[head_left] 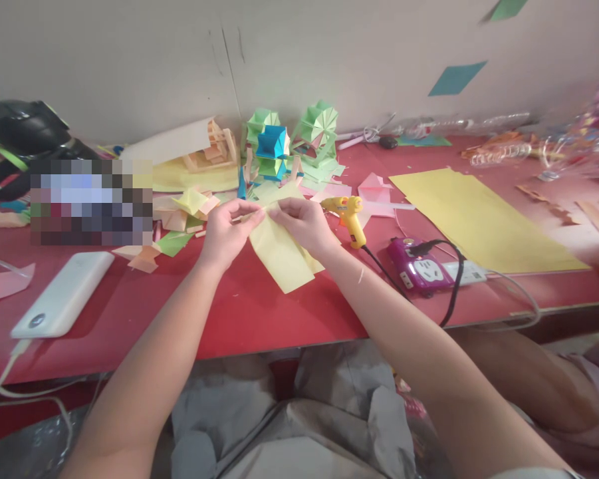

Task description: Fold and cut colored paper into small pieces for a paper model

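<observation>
One pale yellow paper piece (280, 256) is held up just above the red worktop (249, 313), near the middle of its front edge. The left hand (225, 233) and the right hand (305, 225) both pinch its top edge, fingertips closed on the paper and nearly meeting; the sheet hangs down from them, creased and folded over itself.

Just right of the right hand stands one yellow glue gun (350, 218), its black cord running to one purple power strip (417, 266). One large yellow sheet (483, 223) lies flat toward the right end. Toward the back edge stand two green folded paper models (315, 133) (one with a blue part). One white power bank (64, 294) lies near the front left corner.
</observation>
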The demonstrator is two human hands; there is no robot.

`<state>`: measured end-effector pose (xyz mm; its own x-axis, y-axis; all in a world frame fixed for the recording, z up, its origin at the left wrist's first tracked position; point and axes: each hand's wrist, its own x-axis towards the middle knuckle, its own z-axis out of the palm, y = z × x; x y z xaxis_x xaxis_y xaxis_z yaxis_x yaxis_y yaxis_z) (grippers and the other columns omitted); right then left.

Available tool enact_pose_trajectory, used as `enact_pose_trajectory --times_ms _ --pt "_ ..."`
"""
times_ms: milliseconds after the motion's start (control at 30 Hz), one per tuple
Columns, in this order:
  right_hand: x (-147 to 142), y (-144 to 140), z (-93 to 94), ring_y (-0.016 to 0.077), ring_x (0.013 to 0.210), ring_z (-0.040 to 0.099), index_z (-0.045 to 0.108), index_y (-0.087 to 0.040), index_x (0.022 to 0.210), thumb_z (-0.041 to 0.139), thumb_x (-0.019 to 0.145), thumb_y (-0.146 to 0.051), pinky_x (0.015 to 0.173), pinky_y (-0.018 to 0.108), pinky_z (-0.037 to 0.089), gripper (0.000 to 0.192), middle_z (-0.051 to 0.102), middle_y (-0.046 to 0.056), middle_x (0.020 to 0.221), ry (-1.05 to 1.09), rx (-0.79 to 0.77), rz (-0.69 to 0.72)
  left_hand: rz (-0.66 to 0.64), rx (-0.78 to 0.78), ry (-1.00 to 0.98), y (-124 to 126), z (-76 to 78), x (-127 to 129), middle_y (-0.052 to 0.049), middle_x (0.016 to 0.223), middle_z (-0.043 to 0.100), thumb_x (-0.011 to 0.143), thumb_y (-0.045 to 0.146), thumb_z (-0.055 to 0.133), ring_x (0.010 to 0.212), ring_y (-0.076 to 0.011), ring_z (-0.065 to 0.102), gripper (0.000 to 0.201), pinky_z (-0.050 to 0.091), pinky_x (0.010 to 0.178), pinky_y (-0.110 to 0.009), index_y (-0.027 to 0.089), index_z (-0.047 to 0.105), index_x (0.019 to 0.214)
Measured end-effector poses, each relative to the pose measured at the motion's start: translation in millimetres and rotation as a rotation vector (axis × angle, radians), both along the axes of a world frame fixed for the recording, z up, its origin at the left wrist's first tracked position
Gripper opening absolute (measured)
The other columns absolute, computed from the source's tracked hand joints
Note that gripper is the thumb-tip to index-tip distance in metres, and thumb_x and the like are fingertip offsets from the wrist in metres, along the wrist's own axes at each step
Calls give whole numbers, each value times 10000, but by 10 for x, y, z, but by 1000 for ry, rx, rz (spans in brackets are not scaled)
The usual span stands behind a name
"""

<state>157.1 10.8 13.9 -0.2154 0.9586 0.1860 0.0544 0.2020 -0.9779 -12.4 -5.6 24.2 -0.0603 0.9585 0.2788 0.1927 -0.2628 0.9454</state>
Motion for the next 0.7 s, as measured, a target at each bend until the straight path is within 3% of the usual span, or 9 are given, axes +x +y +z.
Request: enact_pose_trajectory --times_ms 100,233,367,467,567,700 --pt "-12 -3 1 185 817 662 640 -190 915 774 737 -541 705 301 520 416 710 45 864 86 -18 -9 5 1 34 7 -4 -11 -44 858 742 730 394 831 883 -214 687 247 523 851 -338 189 722 813" --pt "-25 -14 13 179 815 655 651 -181 876 724 809 -510 700 292 509 344 709 53 871 47 24 10 -5 -45 34 2 1 -26 -46 831 743 709 421 847 810 -205 682 298 528 804 -331 187 742 862" --pt "-3 -43 79 172 778 633 689 -178 950 641 875 -576 659 282 488 408 684 39 816 5 28 -8 55 10 55 21 0 -60 -49 842 745 752 439 809 818 -202 683 286 529 789 -313 191 759 885" --pt "36 -69 141 199 906 668 704 -202 998 682 831 -623 727 287 527 454 715 44 925 -3 -41 108 168 91 40 74 -9 -124 -42 853 737 799 437 762 823 -188 683 257 527 764 -285 192 727 868" --pt "63 -78 158 216 867 701 699 -205 1010 829 710 -533 689 309 567 463 742 57 940 14 -164 254 239 120 37 122 -8 -199 -32 839 724 812 435 742 809 -175 680 250 524 742 -264 195 691 856" --pt "81 -48 120 204 807 706 709 -192 844 861 669 -445 655 305 582 344 751 44 862 22 -183 261 240 120 121 132 13 -267 -26 796 707 791 457 761 758 -166 659 278 498 679 -250 196 671 825"
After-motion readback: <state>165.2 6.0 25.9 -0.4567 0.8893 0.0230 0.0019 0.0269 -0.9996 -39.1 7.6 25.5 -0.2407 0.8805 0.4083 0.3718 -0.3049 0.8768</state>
